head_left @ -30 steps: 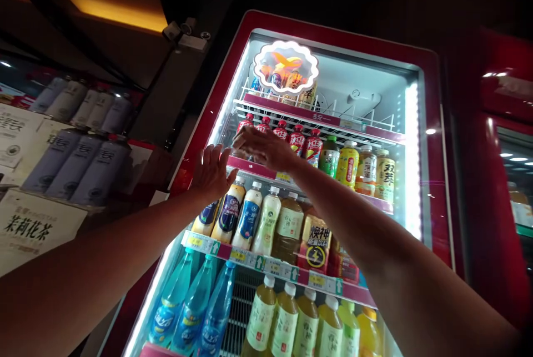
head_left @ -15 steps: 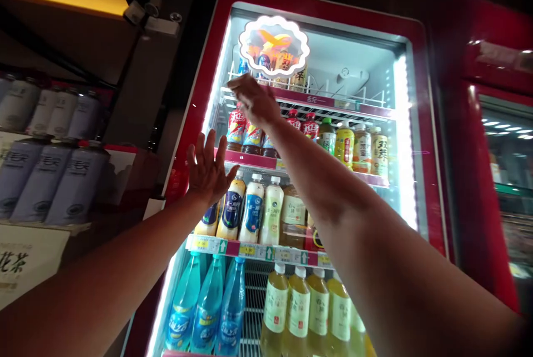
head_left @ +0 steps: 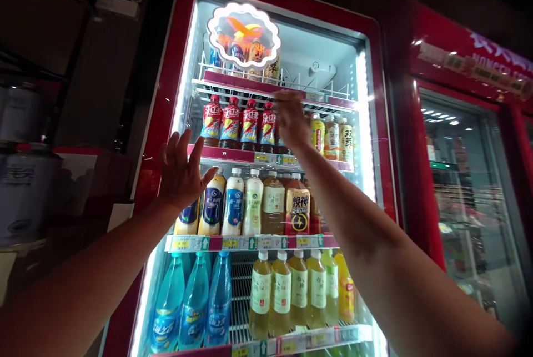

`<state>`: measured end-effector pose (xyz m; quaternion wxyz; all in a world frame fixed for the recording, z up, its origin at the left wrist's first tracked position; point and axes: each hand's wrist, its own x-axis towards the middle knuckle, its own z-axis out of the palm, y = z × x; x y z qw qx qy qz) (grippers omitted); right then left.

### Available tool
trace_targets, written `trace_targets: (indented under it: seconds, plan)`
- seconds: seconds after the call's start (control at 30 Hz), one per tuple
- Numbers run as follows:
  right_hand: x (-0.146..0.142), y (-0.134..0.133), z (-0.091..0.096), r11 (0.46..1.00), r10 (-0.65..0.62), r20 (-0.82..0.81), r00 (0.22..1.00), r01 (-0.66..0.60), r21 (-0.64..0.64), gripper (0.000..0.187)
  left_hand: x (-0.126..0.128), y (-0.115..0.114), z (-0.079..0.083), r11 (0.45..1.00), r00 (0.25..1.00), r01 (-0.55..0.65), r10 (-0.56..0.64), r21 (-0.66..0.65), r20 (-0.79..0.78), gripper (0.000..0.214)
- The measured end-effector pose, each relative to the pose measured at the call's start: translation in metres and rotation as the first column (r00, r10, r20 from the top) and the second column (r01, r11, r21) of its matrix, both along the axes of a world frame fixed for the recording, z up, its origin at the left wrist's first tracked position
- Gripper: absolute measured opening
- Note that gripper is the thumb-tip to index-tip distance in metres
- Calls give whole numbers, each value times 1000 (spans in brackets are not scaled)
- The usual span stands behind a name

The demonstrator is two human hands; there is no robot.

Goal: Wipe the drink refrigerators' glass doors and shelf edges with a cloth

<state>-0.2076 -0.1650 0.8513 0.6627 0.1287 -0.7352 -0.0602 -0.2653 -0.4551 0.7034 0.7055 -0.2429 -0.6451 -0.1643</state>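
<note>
My left hand (head_left: pixel 181 171) is raised in front of the left side of a lit red drinks fridge (head_left: pixel 164 90). Its fingers are spread and it holds nothing. My right hand (head_left: pixel 291 118) is lifted before the second shelf, blurred, with its fingers pointing left and nothing seen in them. Left of it, red-capped iced tea bottles (head_left: pixel 250 124) stand in a row. The yellow-labelled bottle (head_left: pixel 317 134) is to its right. Beside my left hand are a white-capped bottle with a dark blue label (head_left: pixel 212 204) and a blue-labelled bottle (head_left: pixel 234 204). Whether either hand touches the glass, I cannot tell.
Blue bottles (head_left: pixel 195 301) and pale green-labelled bottles (head_left: pixel 281 290) fill a lower shelf. A glowing scalloped sign (head_left: pixel 244 35) is at the top. Grey canisters (head_left: pixel 29 190) stand on the left. Another red fridge (head_left: pixel 420 179) is on the right.
The view has shifted right, so the fridge appears further left. My right hand has moved right across the second shelf, uncovering the iced tea bottles. My left hand stays spread.
</note>
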Motion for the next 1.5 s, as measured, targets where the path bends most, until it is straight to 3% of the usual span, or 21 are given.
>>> trace_targets:
  seconds: [0.07,0.1,0.13,0.2,0.27,0.3,0.37,0.43,0.53,0.6,0.67,0.73,0.8,0.83,0.9,0.97,1.03,1.17,1.27,1.4,1.5]
  plan:
    - [4,33,-3,946,-39,-151,988,-12,-324,57,3,2,0,999,999,-21,22,-29,25,72]
    - [5,36,-13,940,-32,-171,985,-29,-341,56,5,4,0,999,999,-31,33,-43,39,68]
    - [5,32,-28,968,2,-146,989,-38,-247,54,7,7,-1,998,998,-37,40,-57,50,67]
    - [5,14,-61,984,71,13,997,-72,160,52,11,13,-6,994,997,-43,49,-103,57,66]
    - [9,6,-83,835,18,207,978,-129,536,49,15,21,-15,985,998,-43,51,-167,39,67]
    - [13,13,-86,789,-19,248,969,-138,599,48,16,26,-20,979,998,-45,51,-199,28,65]
    - [24,52,-75,903,-43,214,976,-54,426,51,16,35,-32,977,998,-58,59,-207,-4,64]
    - [36,110,-53,999,-54,90,994,54,2,53,16,42,-43,980,997,-76,72,-182,-29,66]
    - [46,175,-36,894,-138,-82,987,89,-439,58,18,54,-56,988,997,-81,78,-128,-24,76]
    - [45,180,-51,924,-105,-112,988,55,-379,61,21,63,-61,994,998,-70,70,-84,0,80]
    - [42,162,-80,998,4,-38,999,-6,-57,63,27,77,-66,998,998,-53,54,-43,28,80]
    - [41,145,-106,951,33,152,988,-78,298,65,34,94,-71,999,998,-42,43,-30,47,79]
    - [46,150,-111,861,-47,304,951,-116,496,64,41,113,-77,997,998,-36,39,-63,55,79]
    - [51,163,-105,882,-68,287,956,-76,464,62,44,123,-80,996,998,-33,38,-88,59,79]
    - [61,200,-83,985,-101,148,984,77,156,57,50,140,-85,993,997,-30,38,-114,71,79]
    - [68,235,-63,960,-169,32,985,172,-223,55,53,152,-89,993,996,-35,44,-110,78,81]
    - [68,252,-63,901,-195,-29,980,167,-400,56,53,158,-92,994,995,-49,56,-94,81,82]
    - [65,243,-114,992,-14,46,999,20,-122,53,52,158,-98,993,991,-79,88,-88,103,80]
    - [72,251,-147,996,38,158,987,-50,72,50,53,155,-102,992,988,-67,82,-108,131,77]
    - [77,285,-165,993,3,-12,1000,-5,-117,51,60,160,-111,998,980,-27,37,-54,195,72]
    - [71,284,-197,985,44,-203,978,-76,-153,44,63,170,-120,1000,975,0,-5,23,222,66]
